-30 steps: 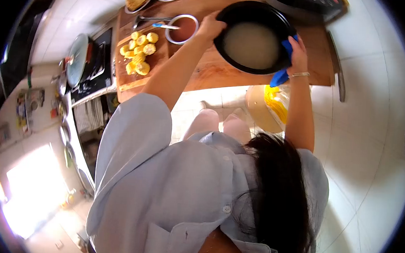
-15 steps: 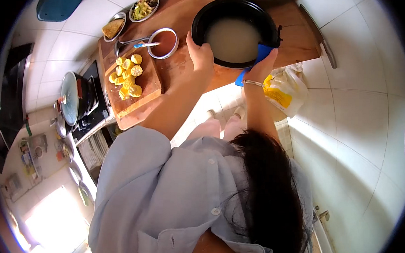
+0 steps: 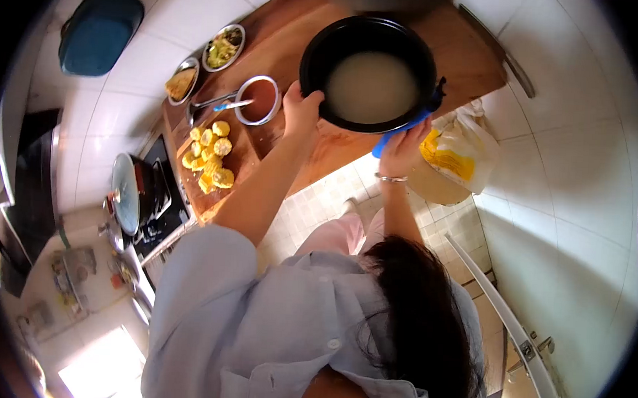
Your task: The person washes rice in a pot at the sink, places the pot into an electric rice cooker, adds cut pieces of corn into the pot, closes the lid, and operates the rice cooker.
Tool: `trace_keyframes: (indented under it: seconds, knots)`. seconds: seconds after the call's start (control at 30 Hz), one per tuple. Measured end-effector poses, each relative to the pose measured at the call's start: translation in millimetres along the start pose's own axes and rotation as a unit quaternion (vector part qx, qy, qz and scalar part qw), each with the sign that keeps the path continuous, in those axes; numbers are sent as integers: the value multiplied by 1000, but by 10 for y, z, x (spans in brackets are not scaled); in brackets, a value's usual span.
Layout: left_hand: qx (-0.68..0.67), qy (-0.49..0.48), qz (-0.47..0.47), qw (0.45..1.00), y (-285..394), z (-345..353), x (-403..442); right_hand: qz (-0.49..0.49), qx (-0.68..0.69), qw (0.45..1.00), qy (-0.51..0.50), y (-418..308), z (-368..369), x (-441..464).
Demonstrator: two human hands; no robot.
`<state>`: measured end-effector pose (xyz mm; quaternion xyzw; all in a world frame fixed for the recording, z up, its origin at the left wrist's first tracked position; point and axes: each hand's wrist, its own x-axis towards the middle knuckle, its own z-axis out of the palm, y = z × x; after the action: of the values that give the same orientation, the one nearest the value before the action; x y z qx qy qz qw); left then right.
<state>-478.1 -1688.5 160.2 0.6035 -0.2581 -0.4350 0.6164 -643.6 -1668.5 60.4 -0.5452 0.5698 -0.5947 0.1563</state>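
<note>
A black round pot [image 3: 426, 68] with cloudy pale liquid [image 3: 372, 87] in it is held between my two hands over the wooden counter. My left hand [image 3: 302, 107] grips its left rim, thumb on the edge. My right hand [image 3: 404, 147] holds the lower right side through a blue cloth [image 3: 388, 141]. Left of the pot stands a white-rimmed bowl of reddish-brown liquid [image 3: 258, 100], with a blue and white handle [image 3: 233, 105] across its edge. Pieces of corn [image 3: 213, 155] lie on a cutting board [image 3: 246, 150].
Two small dishes, one with greens [image 3: 223, 48] and one with a flat brown food [image 3: 181, 83], stand at the back left. A lidded pan [image 3: 126, 193] is on the stove at left. A bin [image 3: 437, 186] with a yellow and white bag stands below the counter's right end.
The pot and both hands have shifted left relative to the counter, away from the dark appliance. The view has turned, showing more wall at left and a door at lower right.
</note>
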Motion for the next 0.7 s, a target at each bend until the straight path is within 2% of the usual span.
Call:
trace_keyframes:
  seconds: [0.1, 0.2, 0.37, 0.4, 0.5, 0.57, 0.67, 0.7]
  knots:
    - [-5, -12, 10, 1000, -73, -16, -79, -10, -26, 998, 50, -133, 124, -302]
    - [-12, -21, -43, 999, 54, -31, -280, -10, 56, 994, 97, -142, 152, -242]
    - [-38, -67, -80, 994, 307, 19, -432, 49, 139, 988, 50, -445, -316, 369]
    - [-33, -100, -79, 991, 362, 1, -430, 54, 155, 986, 36, -474, -418, 492]
    - [-21, -109, -74, 991, 622, 122, -468, 42, 166, 985, 20, -582, -618, 1006]
    - [10, -114, -77, 990, 806, 162, -487, 97, 140, 984, -60, -483, -770, 1285]
    - [24, -120, -85, 989, 1084, 297, -562, 167, 316, 905, -230, -10, -652, 1876]
    - [27, -124, -92, 988, 1163, 331, -578, 191, 326, 891, -251, -61, -659, 1979]
